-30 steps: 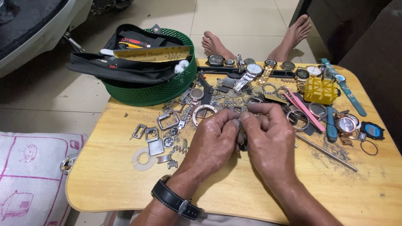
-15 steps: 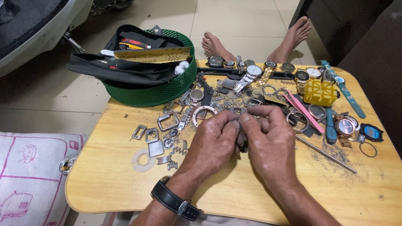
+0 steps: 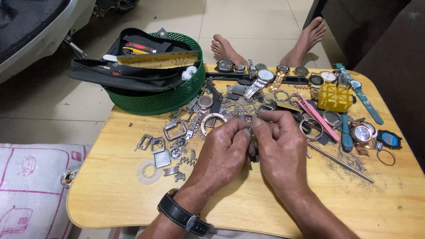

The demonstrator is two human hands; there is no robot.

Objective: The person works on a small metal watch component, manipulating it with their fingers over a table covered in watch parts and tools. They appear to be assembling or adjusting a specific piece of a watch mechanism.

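Fingers [image 3: 242, 128] of both hands meet at the middle of the tabletop [image 3: 248, 199], tips pinched narrow around a small dark metal part [image 3: 252, 152]. The part is mostly hidden between the two hands; its kind cannot be told. It sits just above the wood, between thumbs and forefingers.

Left hand [image 3: 221, 155]: back of hand up, knuckles bent, fingers curled inward toward the right. Wrist angled up from the near edge, carrying a black-strapped wristwatch [image 3: 181, 215].

Right hand [image 3: 281, 152]: back of hand up, forefinger and thumb pressed against the left hand's fingertips, other fingers folded under. Forearm enters from the lower right.

Just beyond the fingertips: a round pale watch bezel [image 3: 213, 123], loose cases and links. Left of the hands: square metal buckles [image 3: 157, 145] and a flat white ring [image 3: 148, 171]. Right of the hands: pink tweezers [image 3: 318, 118], a thin steel rod [image 3: 340, 162], a yellow case holder [image 3: 335, 97], a blue-handled tool [image 3: 346, 135].

Far edge: a row of wristwatches [image 3: 265, 76]. Far left: green mesh basket [image 3: 172, 99] with a black pouch [image 3: 119, 75] laid across it. Beyond the tabletop, two bare feet [image 3: 226, 48] on the tiled floor [image 3: 40, 102].
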